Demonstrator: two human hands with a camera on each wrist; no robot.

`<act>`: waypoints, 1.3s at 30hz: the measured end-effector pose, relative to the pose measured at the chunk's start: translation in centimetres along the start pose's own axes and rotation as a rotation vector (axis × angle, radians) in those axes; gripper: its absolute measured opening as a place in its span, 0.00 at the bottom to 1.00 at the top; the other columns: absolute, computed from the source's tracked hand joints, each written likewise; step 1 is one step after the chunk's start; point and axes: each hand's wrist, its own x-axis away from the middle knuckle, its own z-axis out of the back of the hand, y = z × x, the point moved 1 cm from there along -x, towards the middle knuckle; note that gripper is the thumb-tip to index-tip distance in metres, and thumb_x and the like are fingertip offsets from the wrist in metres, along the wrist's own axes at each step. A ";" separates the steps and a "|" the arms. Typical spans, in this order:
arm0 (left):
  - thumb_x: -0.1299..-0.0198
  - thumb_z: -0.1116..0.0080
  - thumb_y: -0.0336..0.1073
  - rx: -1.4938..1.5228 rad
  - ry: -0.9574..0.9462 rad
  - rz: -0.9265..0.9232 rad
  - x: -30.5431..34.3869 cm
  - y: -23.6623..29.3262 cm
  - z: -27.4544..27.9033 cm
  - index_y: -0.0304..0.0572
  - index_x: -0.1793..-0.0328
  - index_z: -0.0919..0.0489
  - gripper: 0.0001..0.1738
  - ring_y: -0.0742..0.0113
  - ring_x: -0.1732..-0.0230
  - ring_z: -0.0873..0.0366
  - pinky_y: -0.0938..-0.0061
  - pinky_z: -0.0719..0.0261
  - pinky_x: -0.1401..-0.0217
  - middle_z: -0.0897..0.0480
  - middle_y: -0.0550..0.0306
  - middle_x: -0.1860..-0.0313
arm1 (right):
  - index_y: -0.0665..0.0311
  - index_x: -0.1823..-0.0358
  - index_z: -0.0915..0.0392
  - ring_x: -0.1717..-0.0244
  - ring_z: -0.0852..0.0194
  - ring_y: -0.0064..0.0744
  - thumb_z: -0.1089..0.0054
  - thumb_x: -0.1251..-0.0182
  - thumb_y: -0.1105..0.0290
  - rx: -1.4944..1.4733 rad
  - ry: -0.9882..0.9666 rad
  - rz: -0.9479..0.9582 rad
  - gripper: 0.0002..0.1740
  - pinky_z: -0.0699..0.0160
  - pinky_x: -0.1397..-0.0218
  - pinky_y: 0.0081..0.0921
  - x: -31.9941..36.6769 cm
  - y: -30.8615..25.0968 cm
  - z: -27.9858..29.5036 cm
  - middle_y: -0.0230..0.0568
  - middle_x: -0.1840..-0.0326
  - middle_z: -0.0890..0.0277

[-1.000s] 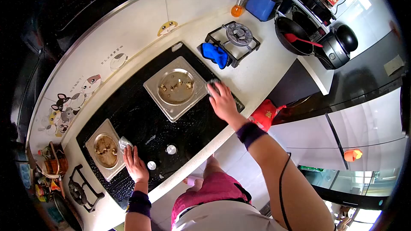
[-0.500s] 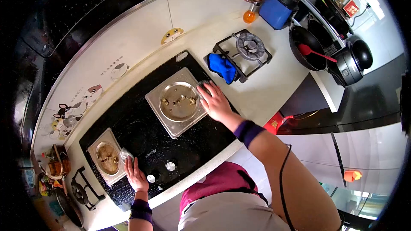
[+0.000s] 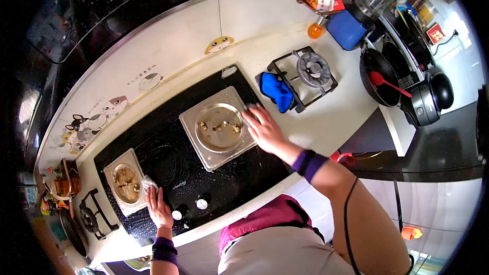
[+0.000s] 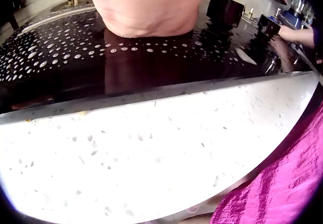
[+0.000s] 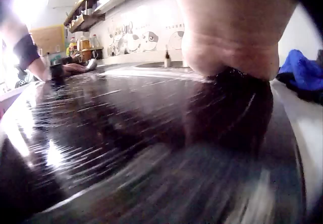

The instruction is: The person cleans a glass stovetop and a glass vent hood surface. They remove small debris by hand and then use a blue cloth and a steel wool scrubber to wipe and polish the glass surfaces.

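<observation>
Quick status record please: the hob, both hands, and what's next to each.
Surface: black glass hob, wet with droplets
Right hand: flat on hob, beside large steel burner tray
Left hand: flat on hob, fingertips at crumpled pale wad by small burner tray
Counter: blue cloth against pan grate

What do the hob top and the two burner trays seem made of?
Hob top: probably black glass, glossy, with mirror reflections and beaded droplets. Large tray and small tray: likely stainless steel, with a dull silver sheen and stained centres.
</observation>
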 end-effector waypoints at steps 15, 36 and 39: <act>0.39 0.54 0.26 -0.007 0.046 0.025 0.7 -0.2 -0.8 0.46 0.22 0.30 0.34 0.42 0.18 0.44 0.49 0.47 0.15 0.36 0.46 0.19 | 0.54 0.24 0.32 0.22 0.46 0.62 0.42 0.28 0.63 -0.001 -0.065 -0.106 0.31 0.44 0.19 0.55 7.1 -2.6 2.7 0.51 0.25 0.41; 0.35 0.46 0.30 -0.029 -0.027 -0.203 3.8 -3.1 0.0 0.45 0.22 0.32 0.33 0.44 0.16 0.47 0.56 0.41 0.17 0.40 0.47 0.17 | 0.49 0.23 0.34 0.22 0.43 0.59 0.47 0.27 0.65 0.192 0.072 -0.385 0.30 0.49 0.18 0.56 9.9 -14.9 -3.0 0.50 0.23 0.39; 0.35 0.47 0.31 -0.046 -0.044 -0.202 3.9 -3.1 0.0 0.45 0.21 0.33 0.33 0.44 0.16 0.47 0.56 0.41 0.17 0.41 0.48 0.17 | 0.50 0.27 0.29 0.23 0.41 0.58 0.40 0.32 0.68 0.016 0.095 -0.107 0.31 0.43 0.20 0.55 10.9 -22.4 -4.8 0.46 0.27 0.36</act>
